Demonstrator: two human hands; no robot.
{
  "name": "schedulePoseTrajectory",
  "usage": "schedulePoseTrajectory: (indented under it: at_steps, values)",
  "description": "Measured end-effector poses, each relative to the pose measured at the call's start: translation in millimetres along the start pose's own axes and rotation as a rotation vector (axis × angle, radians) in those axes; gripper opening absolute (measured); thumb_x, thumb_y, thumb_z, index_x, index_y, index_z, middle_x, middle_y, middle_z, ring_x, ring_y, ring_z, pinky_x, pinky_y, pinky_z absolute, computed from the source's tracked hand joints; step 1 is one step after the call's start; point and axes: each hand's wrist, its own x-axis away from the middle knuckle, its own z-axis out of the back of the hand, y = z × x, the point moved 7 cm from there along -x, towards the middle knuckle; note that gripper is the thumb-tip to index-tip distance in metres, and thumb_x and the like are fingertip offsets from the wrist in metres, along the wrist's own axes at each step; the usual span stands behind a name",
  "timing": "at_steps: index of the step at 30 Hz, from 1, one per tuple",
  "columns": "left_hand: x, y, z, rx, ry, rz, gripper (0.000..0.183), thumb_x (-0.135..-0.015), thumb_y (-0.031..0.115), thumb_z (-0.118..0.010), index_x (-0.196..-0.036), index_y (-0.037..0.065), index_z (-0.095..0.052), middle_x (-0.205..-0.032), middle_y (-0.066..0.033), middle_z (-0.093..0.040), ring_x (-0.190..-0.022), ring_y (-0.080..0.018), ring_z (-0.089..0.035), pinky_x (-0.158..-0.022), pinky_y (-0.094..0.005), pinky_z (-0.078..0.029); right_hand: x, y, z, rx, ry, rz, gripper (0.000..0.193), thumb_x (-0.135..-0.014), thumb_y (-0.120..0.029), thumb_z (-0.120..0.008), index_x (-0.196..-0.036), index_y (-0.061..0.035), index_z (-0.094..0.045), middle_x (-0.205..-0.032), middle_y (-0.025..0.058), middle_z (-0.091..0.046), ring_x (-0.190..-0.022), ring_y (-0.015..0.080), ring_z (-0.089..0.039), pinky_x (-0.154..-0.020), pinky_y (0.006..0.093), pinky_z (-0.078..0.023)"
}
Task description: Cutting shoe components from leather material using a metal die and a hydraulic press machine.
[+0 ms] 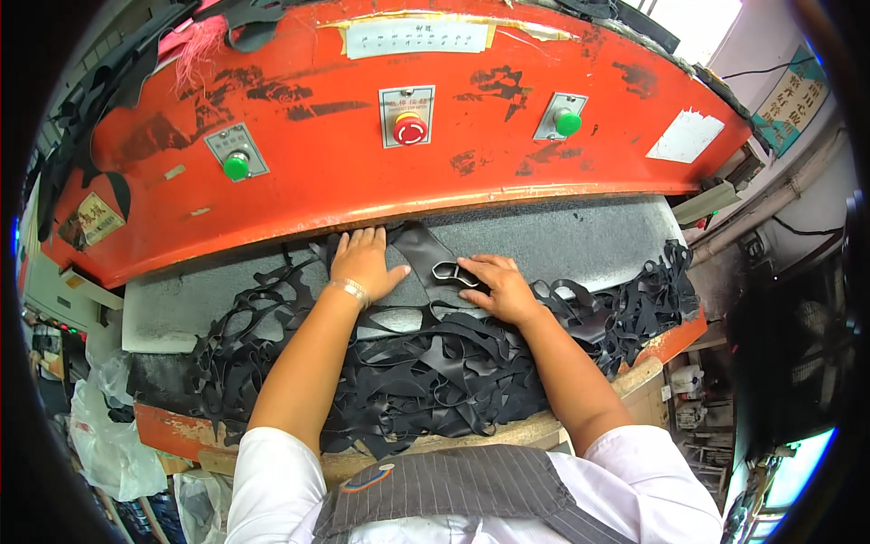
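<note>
My left hand (362,261) lies flat with fingers stretched out on black leather-like material, close under the lower edge of the red machine. My right hand (500,286) grips a small metal cutting die (442,270) between thumb and fingers. The die has a bright, open outline and rests on or just over the black sheet (419,247); I cannot tell whether it touches. Both hands are over the grey cutting bed (562,245).
Tangled black offcuts (426,385) heap along the bed's front. Above stands the red machine beam (308,168), carrying a red stop button (410,129) and two green buttons, left (236,166) and right (567,122). Plastic bags (104,431) hang at the left.
</note>
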Motion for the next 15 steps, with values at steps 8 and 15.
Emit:
schedulePoseTrajectory:
  at_steps: [8,15]
  values:
    - [130.8,-36.4,84.1,0.533,0.851,-0.08,0.018,-0.088,0.018,-0.066,-0.083,0.0,-0.067,-0.09,-0.0139,-0.067,-0.088,-0.0308,-0.062,-0.079,-0.038,-0.049,23.0,-16.1,62.8,-0.191,0.427,0.003,0.078,-0.073,-0.03,-0.082,-0.137,-0.0015,-0.049,-0.136,0.0182,-0.052,-0.129,0.034,-0.046,-0.109,0.0416,-0.034]
    - [177.8,-38.8,176.6,0.119,1.376,-0.171,0.023,-0.092,0.01,-0.058,-0.071,0.003,-0.052,-0.072,-0.0115,-0.052,-0.069,-0.0291,-0.048,-0.064,-0.0389,-0.04,-19.4,-21.5,217.9,-0.064,1.247,0.009,0.059,-0.099,-0.025,-0.05,-0.148,0.0013,-0.03,-0.155,0.0229,-0.02,-0.144,0.0353,-0.022,-0.116,0.046,-0.018]
